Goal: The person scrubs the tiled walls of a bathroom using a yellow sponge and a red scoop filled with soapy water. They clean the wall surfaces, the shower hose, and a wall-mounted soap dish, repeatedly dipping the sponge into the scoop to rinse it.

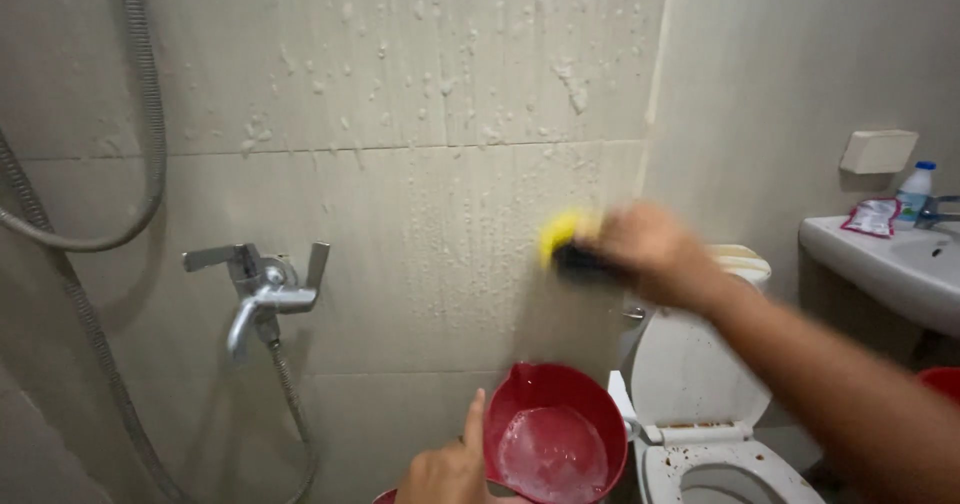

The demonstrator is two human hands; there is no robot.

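Currently our right hand (pixel 650 254), motion-blurred, is clamped around a yellow and black scrubber (pixel 568 247) pressed flat on the foam-spattered tiled wall (pixel 420 164). Our left hand (pixel 450 469) grips the rim of a red dipper (pixel 553 434), index finger extended up along its edge. Dipper holds soapy white water, tilted toward us. Shower tap (pixel 262 289) and hose (pixel 140 144) sit left; toilet (pixel 700 404), seat up, sits right, sink (pixel 885 264) beyond.
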